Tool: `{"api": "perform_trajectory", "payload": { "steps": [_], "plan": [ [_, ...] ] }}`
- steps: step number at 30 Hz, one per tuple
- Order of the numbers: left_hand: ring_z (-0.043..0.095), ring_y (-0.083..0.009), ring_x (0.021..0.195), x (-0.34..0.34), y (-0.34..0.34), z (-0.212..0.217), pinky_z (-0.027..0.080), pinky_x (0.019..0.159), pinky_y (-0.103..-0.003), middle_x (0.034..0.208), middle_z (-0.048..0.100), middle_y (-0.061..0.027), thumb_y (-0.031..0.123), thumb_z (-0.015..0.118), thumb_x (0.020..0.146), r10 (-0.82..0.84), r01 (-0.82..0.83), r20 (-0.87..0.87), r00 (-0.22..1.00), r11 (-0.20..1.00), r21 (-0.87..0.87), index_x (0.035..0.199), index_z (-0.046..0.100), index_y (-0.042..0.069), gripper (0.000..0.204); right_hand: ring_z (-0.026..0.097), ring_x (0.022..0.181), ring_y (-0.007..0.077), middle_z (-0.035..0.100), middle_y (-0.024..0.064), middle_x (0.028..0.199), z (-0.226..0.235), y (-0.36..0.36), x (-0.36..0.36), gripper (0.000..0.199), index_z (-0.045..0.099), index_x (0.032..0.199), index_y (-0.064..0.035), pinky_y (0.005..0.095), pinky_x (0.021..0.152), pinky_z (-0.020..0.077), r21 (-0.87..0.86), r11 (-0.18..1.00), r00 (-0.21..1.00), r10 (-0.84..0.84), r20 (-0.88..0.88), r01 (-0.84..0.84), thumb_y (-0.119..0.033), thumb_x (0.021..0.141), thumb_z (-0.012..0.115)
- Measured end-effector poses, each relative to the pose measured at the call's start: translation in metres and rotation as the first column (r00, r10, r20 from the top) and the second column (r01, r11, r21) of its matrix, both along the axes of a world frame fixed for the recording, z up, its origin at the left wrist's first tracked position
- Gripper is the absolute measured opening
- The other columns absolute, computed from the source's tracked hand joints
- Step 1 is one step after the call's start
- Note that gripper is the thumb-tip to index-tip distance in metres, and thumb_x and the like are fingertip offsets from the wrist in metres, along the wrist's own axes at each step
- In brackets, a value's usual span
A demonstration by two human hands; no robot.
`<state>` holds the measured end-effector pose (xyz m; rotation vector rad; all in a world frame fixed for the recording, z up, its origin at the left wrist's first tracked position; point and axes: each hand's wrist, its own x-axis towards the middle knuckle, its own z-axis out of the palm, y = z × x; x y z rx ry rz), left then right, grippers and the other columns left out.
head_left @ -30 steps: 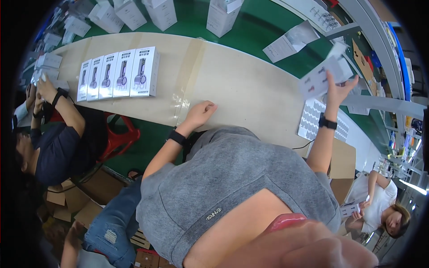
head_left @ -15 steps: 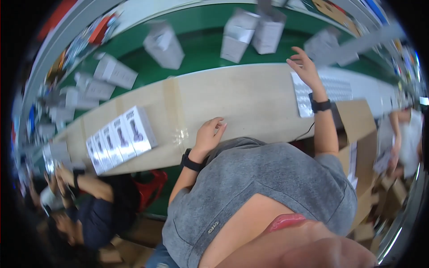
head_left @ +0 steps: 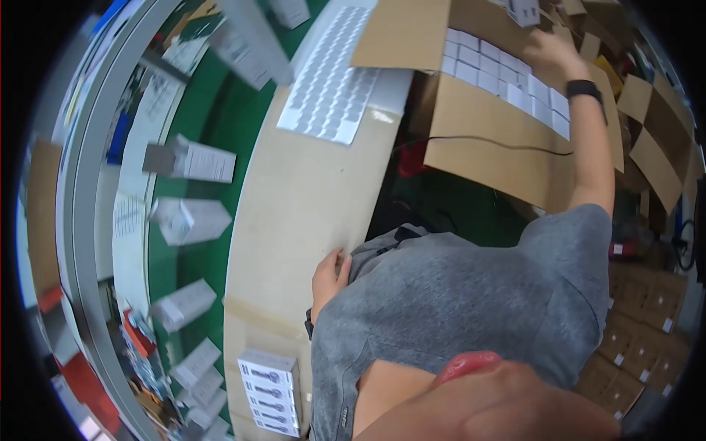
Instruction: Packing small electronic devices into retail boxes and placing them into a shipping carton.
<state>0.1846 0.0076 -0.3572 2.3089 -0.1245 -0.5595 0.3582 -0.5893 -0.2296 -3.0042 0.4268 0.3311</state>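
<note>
Close to the grey shirt (head_left: pixel 441 287), the left hand (head_left: pixel 329 278) lay at the edge of the table (head_left: pixel 287 191), its fingers loosely curled and slightly apart. Beyond, an open carton (head_left: pixel 500 165) held small white boxes (head_left: pixel 467 72) packed in rows. The right hand (head_left: pixel 555 53) reached over these; blur hid whether its fingers were clamped on the printed white box (head_left: pixel 523 12) just past them, at the upper edge of view.
</note>
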Motion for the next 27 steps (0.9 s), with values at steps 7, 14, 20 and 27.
{"api": "perform_trajectory", "payload": {
  "steps": [7,14,20,27],
  "plan": [
    [0.058,-0.0311,0.090,-0.001,-0.007,-0.008,0.045,0.080,-0.037,0.095,0.060,-0.0186,0.024,0.053,0.086,-0.149,0.151,-0.053,0.987,0.987,0.051,0.111,0.054,0.001,0.034,0.048,0.110,0.0340,0.050,0.0210,0.119,-0.068,0.054,-0.085,0.055,0.048,0.122,-0.0083,0.0361,0.093,0.0382,0.210,0.976,0.960,0.108,-0.259,-0.054,-0.045,0.081,0.054],
    [0.058,-0.0305,0.088,0.028,-0.031,0.008,0.045,0.079,-0.037,0.092,0.061,-0.0177,0.019,0.056,0.084,-0.278,0.285,0.073,0.958,0.951,-0.117,0.110,0.054,0.002,0.031,0.047,0.107,0.0369,0.048,0.0216,0.116,-0.053,0.074,-0.087,0.049,0.044,0.126,-0.0112,0.0370,0.093,0.0371,0.005,0.990,0.985,-0.142,-0.100,0.143,-0.038,0.085,0.050],
    [0.058,-0.0322,0.089,0.044,-0.034,0.014,0.045,0.079,-0.037,0.094,0.060,-0.0189,0.017,0.057,0.083,-0.275,0.290,0.110,0.955,0.944,-0.157,0.109,0.055,0.001,0.031,0.052,0.094,0.0350,0.048,0.0180,0.104,-0.048,0.125,-0.144,0.060,0.047,0.120,-0.0143,0.0402,0.079,0.0440,-0.246,0.854,0.811,0.515,0.279,-0.458,-0.039,0.068,0.065],
    [0.047,-0.0346,0.109,0.109,-0.055,0.061,0.040,0.089,-0.040,0.118,0.049,-0.0182,-0.001,0.057,0.067,-0.400,0.544,0.538,0.742,0.828,-0.134,0.116,0.050,0.006,0.050,0.055,0.092,0.0300,0.051,0.0139,0.100,0.054,0.203,-0.105,0.060,0.051,0.114,-0.0113,0.0375,0.075,0.0460,-0.113,0.991,0.922,0.108,0.372,-0.071,-0.029,0.060,0.072]
  ]
}}
